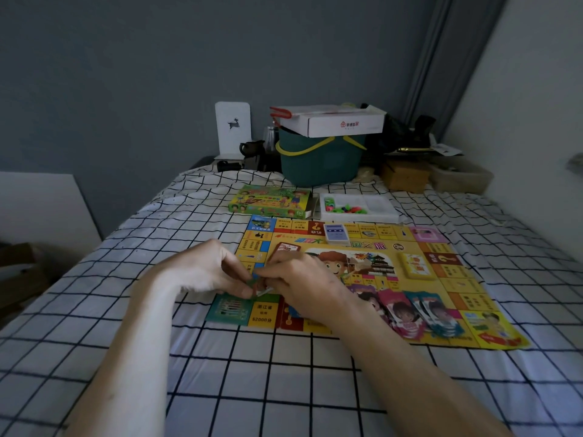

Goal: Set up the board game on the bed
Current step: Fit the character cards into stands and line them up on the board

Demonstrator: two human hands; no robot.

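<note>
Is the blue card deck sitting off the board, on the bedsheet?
No, the blue card deck lies on the game board, near its far edge.

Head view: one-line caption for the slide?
Both hands, left hand and right hand, pinch a small game piece over the yellow game board spread on the checked bed.

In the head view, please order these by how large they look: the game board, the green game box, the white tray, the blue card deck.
1. game board
2. green game box and white tray: look alike, unsure
3. blue card deck
</note>
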